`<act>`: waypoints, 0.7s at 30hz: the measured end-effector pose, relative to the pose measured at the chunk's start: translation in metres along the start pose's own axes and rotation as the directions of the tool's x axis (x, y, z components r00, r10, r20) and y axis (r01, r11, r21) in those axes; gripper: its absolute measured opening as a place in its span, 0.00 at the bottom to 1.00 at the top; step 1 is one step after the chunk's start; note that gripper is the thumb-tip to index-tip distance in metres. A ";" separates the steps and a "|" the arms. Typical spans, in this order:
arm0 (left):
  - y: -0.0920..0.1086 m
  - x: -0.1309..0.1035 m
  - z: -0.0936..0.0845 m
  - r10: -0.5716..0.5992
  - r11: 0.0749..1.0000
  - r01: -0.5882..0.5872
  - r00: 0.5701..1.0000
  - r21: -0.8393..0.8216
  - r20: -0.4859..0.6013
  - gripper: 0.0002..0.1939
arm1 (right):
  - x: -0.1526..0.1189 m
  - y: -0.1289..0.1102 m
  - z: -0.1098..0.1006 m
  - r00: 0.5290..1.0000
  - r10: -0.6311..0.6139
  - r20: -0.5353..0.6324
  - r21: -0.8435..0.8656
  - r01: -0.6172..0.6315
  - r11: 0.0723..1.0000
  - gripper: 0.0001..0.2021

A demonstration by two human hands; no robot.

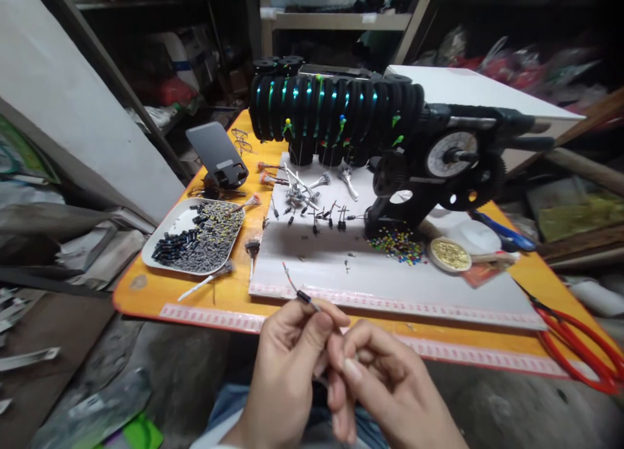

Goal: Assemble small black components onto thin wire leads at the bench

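Observation:
Just in front of the board's near edge, my left hand (285, 364) is closed, thumb against fingers, on a thin stem carrying a small black tube (303, 297). The stem's slim orange-tipped end points up and away to the left. My right hand (390, 381) touches the left one, its thumb and forefinger pinched together; whatever lies between them is too hidden to name. Beyond the hands, similar black-tubed pieces (315, 228) lie on the white board (292, 267). Bundles with white stems (348, 182) rest behind them.
A black spool machine (336, 108) stands at the back. At left are a white tray (146, 257) of small black and grey parts and a phone on a stand (217, 153). Coloured beads (400, 244), a dish of gold bits (450, 254) and red-handled scissors (580, 351) lie right.

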State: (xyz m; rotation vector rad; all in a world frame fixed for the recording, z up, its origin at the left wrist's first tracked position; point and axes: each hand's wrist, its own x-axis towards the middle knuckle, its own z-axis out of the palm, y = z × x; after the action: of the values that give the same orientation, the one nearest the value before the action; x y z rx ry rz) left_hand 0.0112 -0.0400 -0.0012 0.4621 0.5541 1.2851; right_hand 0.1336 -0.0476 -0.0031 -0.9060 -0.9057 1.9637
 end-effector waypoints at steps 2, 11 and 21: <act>0.001 0.003 0.004 -0.014 0.999 0.010 0.996 -0.041 -0.089 0.07 | -0.004 -0.004 0.001 1.000 0.012 -0.024 -0.041 -0.013 0.999 0.16; -0.006 -0.010 -0.003 -0.018 0.982 0.024 0.999 0.186 -0.034 0.13 | -0.004 -0.004 -0.007 0.998 -0.054 -0.025 -0.033 0.053 0.998 0.15; -0.009 0.003 -0.002 0.044 0.968 -0.006 0.989 0.251 -0.144 0.09 | -0.016 -0.010 -0.012 0.994 -0.087 0.071 -0.454 0.110 0.884 0.10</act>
State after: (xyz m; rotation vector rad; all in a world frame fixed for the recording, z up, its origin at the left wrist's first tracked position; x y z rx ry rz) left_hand 0.0177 -0.0394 -0.0085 0.5870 0.8446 1.2857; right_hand 0.1545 -0.0531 0.0033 -1.0495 -1.4556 1.7172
